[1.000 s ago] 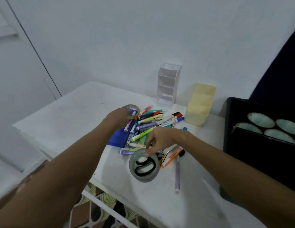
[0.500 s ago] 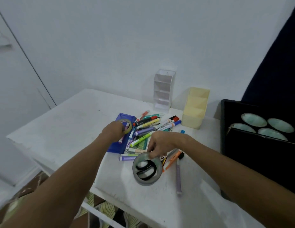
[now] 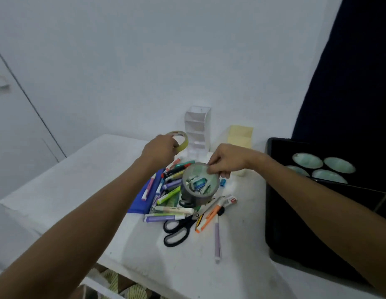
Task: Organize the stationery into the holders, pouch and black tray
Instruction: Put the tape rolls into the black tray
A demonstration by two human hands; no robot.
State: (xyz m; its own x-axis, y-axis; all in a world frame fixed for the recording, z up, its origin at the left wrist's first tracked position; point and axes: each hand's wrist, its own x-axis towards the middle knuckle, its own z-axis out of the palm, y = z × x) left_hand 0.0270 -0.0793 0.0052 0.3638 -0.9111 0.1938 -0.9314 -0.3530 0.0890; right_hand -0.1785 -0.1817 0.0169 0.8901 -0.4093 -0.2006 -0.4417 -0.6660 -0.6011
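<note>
Two rolls of tape are up off the white tabletop at once: your left hand curls round the thin yellow roll of masking tape, and your right hand pinches the upper rim of the wide grey roll of duct tape, which hangs tilted with its open core facing you. Neither hand has a finger to spare. What the coming move turns on, I judge, is the black plastic tray: it lies at three o'clock of your right hand, well apart from your left, so the right hand is the nearer and the grey roll looks likeliest to travel first. Keep it high over the heap of markers and highlighters directly beneath. Black-handled scissors lie at six o'clock of that roll, blades pointing to about two o'clock. Blue fabric pouch sits at eight o'clock, under several pens. At twelve o'clock stand the white tiered holder and pale yellow holder.
</note>
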